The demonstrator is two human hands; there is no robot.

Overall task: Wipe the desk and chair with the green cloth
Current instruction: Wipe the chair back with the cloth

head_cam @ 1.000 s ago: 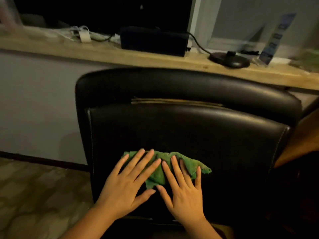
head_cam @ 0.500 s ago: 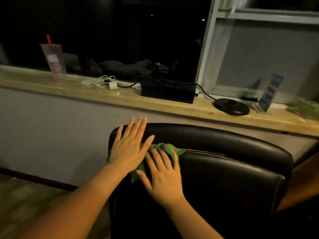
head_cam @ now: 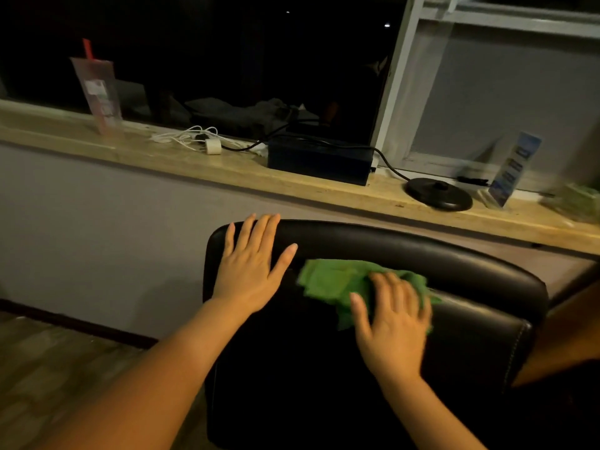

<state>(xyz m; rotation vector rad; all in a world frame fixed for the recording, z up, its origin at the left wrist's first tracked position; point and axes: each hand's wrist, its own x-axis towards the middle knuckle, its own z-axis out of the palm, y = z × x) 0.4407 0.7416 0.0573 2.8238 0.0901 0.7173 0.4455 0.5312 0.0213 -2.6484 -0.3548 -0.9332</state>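
Note:
A black leather chair (head_cam: pixel 454 261) faces away from me, its backrest filling the lower middle. The green cloth (head_cam: pixel 331 280) lies crumpled on the upper back of the backrest. My right hand (head_cam: pixel 393 323) presses flat on the cloth's right part, fingers spread and blurred. My left hand (head_cam: pixel 253 267) rests flat on the chair's top left corner, fingers apart, clear of the cloth. The wooden desk ledge (head_cam: pixel 227 170) runs along the wall behind the chair.
On the ledge stand a plastic cup with a red straw (head_cam: pixel 97 95), white cables with a charger (head_cam: pixel 194 139), a dark box (head_cam: pixel 319 160), a round black base (head_cam: pixel 438 198) and a blue leaflet stand (head_cam: pixel 513 170). A dark window is behind. Floor lies at lower left.
The cloth and my right hand slid right along the top of the backrest. My left hand came off the cloth and stayed at the chair's top left corner.

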